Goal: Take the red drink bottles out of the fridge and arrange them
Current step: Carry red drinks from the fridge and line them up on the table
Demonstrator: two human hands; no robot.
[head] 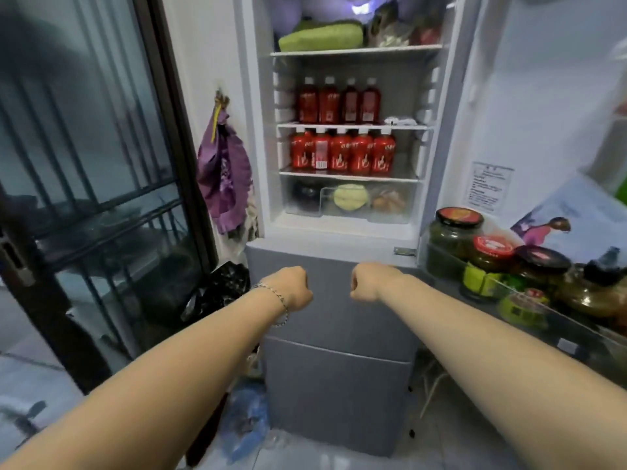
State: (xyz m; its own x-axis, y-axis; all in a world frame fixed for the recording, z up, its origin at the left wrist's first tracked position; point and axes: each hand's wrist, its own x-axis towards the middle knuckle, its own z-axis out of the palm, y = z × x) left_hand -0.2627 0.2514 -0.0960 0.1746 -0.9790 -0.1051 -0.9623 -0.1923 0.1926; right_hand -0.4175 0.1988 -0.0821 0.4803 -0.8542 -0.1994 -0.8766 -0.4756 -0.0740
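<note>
Fridge [339, 385]: being viewed from the front, upper compartment standing open, grey lower compartments closed. Its open door [529, 113] is being seen swung out to the right, and jars [456, 239] with red and black lids are being carried in the door rack.

Dark glass door [88, 164]: being recorded at the left of the view. A purple bag [224, 178] is being hung from a hook on the wall between it and the fridge.

Red drink bottles, all inside the fridge and upright: an upper row [339, 101] of four is being stored on the middle shelf. A lower row [342, 152] of five is being stored on the shelf directly beneath, packed side by side. Above them a green vegetable [320, 37] is being kept on the top shelf; below them a clear drawer [349, 198] is being used for produce.

Left hand [291, 288] and right hand [368, 281]: both are being held out in front of the grey lower compartment, well below the bottles, fingers curled into fists with nothing inside. A small gap is being left between the two fists. A chain bracelet [276, 300] is being worn on the left wrist.
</note>
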